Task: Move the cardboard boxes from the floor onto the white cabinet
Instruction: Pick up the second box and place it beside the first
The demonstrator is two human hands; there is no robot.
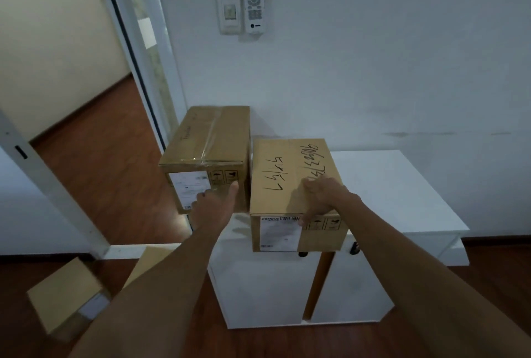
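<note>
Two brown cardboard boxes stand side by side on the white cabinet (396,191). The left box (204,142) is taped and overhangs the cabinet's left end. My left hand (212,205) presses flat against its labelled front face, fingers spread and thumb pointing up. The right box (284,173) has black handwriting on top and juts over the cabinet's front edge. My right hand (321,193) lies over its top front edge, fingers on top and thumb down the front face. Another cardboard box (66,294) lies on the floor at lower left. A second one (149,260) shows partly behind my left forearm.
The cabinet stands against a white wall, its right half bare. An open doorway (94,156) with wooden floor is on the left. A remote control (254,1) and a wall panel (229,9) hang on the wall above.
</note>
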